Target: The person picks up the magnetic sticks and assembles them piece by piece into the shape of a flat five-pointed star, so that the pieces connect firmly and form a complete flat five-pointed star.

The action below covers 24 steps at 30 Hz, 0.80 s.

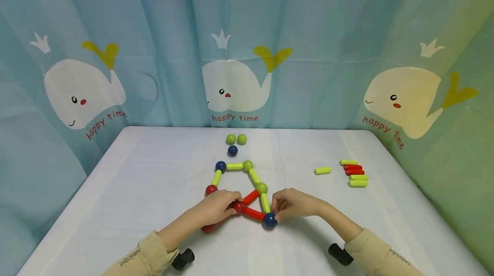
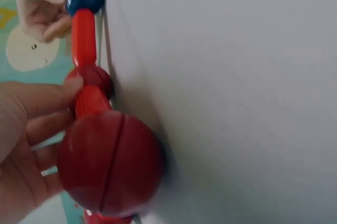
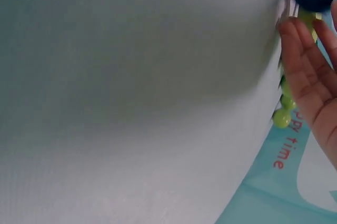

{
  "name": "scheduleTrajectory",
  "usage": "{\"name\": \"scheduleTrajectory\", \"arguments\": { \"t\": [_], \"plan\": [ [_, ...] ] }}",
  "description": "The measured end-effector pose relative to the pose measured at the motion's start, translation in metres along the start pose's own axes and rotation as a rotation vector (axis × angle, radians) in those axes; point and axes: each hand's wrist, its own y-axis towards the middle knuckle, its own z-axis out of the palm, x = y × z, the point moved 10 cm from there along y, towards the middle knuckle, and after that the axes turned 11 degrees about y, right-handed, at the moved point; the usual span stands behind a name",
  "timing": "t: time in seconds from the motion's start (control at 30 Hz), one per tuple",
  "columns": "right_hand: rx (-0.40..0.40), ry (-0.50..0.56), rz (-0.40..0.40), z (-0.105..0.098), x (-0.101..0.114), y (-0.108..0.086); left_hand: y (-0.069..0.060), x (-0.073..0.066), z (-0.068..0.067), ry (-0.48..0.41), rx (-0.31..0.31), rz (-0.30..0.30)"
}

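A closed figure of balls and rods lies on the table. My left hand [image 1: 218,205] pinches its middle red ball [image 1: 238,208], which joins two red rods [image 1: 253,213] on the right. Another red ball [image 2: 111,163] looms nearest in the left wrist view, at the lower left corner of the figure. My right hand [image 1: 295,204] pinches the blue ball [image 1: 269,220] at the lower right corner, where a red rod and a yellow-green rod [image 1: 265,203] meet. A green ball [image 1: 261,188] sits above it. My left fingers partly cover the lower left red rod.
Two green balls [image 1: 242,139] and a blue ball [image 1: 233,150] lie behind the figure. On the right are a single yellow-green rod [image 1: 323,170] and a group of red and yellow-green rods [image 1: 358,183]. A whale-print curtain [image 1: 247,18] hangs behind the table [image 1: 154,151].
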Motion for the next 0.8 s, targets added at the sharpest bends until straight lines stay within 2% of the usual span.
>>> {"name": "scheduleTrajectory", "arguments": {
  "t": [0.13, 0.27, 0.37, 0.57, 0.67, 0.8],
  "plan": [
    [-0.062, -0.086, -0.027, -0.013, -0.001, -0.002, -0.008, 0.010, 0.000, -0.006, 0.036, 0.055],
    [-0.157, -0.139, -0.058, -0.034, -0.002, -0.007, -0.016, 0.020, -0.002, 0.003, 0.070, 0.104],
    [-0.245, -0.197, -0.086, -0.053, -0.004, -0.011, -0.024, 0.025, -0.008, 0.026, 0.069, 0.123],
    [-0.389, -0.264, -0.078, -0.084, -0.017, -0.026, -0.038, 0.040, -0.015, 0.023, 0.077, 0.098],
    [-0.449, -0.285, -0.056, -0.099, -0.023, -0.035, -0.042, 0.050, -0.020, 0.071, 0.036, 0.067],
    [-0.547, -0.345, -0.021, -0.119, -0.030, -0.049, -0.049, 0.059, -0.028, 0.179, -0.082, 0.054]
  ]
}}
